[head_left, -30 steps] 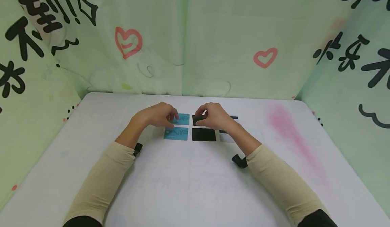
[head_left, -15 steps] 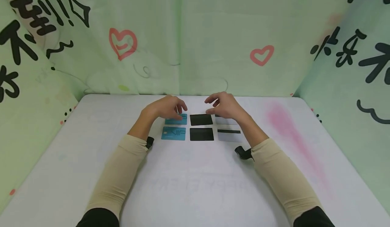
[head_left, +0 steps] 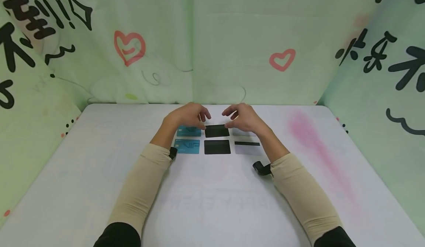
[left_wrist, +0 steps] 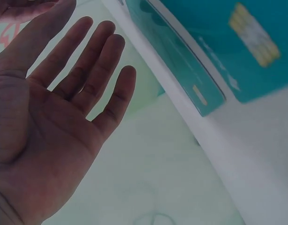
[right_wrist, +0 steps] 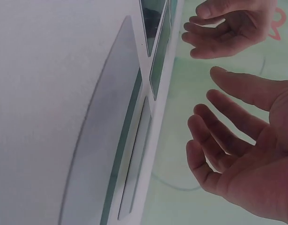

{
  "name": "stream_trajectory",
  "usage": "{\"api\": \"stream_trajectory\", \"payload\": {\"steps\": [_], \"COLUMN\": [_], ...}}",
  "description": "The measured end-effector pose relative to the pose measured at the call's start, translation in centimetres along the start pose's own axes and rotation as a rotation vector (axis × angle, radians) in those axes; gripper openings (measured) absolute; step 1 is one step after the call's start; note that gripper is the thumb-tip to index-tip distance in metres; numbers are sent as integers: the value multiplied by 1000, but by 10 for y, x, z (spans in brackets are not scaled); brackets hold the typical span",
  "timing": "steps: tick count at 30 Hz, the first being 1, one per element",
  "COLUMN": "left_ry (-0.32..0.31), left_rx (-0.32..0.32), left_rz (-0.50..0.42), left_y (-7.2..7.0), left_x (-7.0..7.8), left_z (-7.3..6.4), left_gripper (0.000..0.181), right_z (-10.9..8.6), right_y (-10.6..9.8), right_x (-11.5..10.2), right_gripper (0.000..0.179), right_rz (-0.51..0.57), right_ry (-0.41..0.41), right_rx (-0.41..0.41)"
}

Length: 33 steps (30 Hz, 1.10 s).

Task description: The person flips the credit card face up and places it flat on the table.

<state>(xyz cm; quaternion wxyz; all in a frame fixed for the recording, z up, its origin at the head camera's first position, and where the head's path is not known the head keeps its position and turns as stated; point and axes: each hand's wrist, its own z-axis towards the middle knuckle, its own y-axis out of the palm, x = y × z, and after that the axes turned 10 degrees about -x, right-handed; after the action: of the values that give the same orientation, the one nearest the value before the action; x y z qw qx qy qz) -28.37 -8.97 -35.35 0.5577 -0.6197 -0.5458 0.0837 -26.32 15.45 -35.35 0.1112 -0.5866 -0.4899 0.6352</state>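
Six-card layout aside, several cards lie flat in two rows on the white table. The left column has a front blue VIP card and a back blue card. A front black card and a back black card fill the middle. To the right are a front pale card with a dark stripe and a back pale card, partly hidden by my right hand. That hand hovers over the back row, fingers relaxed, holding nothing. My left hand hangs likewise above the back blue card, its palm bare in the left wrist view.
The white table reaches back to a green curtain with drawn hearts and black lettering. Green side walls stand at left and right. A black strap piece juts from my right wrist.
My left hand has moved right and farther back, off the blue cards. My right hand has lifted away from the back black card, which now shows almost whole. The head view has shifted slightly.
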Motion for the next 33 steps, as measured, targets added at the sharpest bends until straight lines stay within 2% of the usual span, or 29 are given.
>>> {"api": "stream_trajectory", "payload": {"steps": [5,13,20,27,33], "left_ry": [23,20,29,-10,-32], "left_rx": [-14,-26,-43,-80,-81], "left_rz": [23,53,88,133,145], "left_y": [0,3,7,10,14], "left_x": [4,7,11,15,16], "left_z": [6,7,9,12,15], "left_gripper": [40,43,52,57,59], "right_z": [0,1,5,7,10], "right_y": [1,1,7,8,10], "right_x": [4,8,9,4,6], "right_gripper": [46,50,53,56,57], "right_rz": [4,9,-40,-78,-112], "right_ry": [6,15,51,70,75], "right_rx": [-2,2,-78,-124,-138]}}
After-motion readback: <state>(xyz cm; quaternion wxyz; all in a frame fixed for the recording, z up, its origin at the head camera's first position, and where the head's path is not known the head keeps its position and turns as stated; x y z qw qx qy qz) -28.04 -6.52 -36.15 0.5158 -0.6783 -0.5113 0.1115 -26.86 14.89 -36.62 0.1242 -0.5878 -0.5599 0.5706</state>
